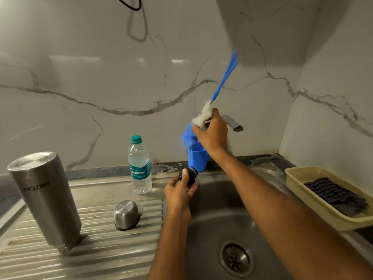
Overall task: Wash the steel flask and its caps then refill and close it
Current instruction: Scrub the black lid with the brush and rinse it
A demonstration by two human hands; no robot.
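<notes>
Your two forearms come into the picture from its lower edge, both bare from wrist to elbow, with no sleeve reaching them. Your left hand (pixel 178 191) and right hand (pixel 213 134) are bare too: no glove, ring, watch or band shows on either.

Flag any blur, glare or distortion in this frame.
Head view: motion blur smears the bottle brush held by the right hand; glare streaks across the wall tiles; wide-angle bending tilts the flask; the left hand and its black cap stay sharp.
</notes>
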